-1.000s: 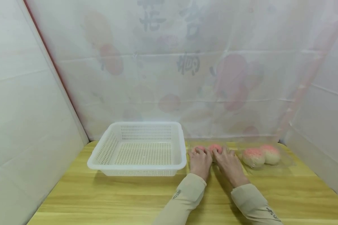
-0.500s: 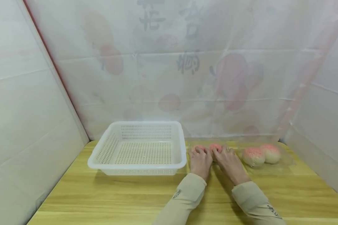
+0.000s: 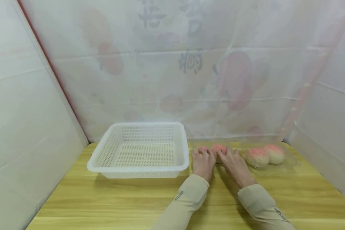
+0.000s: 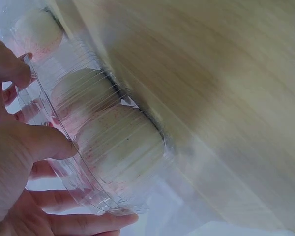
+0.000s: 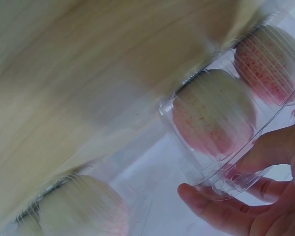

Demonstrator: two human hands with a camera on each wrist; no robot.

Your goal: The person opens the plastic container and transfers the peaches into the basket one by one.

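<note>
Gripping a clear plastic box [image 3: 218, 153] of pink-topped buns [image 3: 218, 149], both hands meet at the far side of the table [image 3: 132, 198]. The left hand [image 3: 202, 163] and the right hand [image 3: 235, 166] curl their fingers round its edges. A white basket [image 3: 138, 150] sits at nine o'clock, just beside them.
</note>
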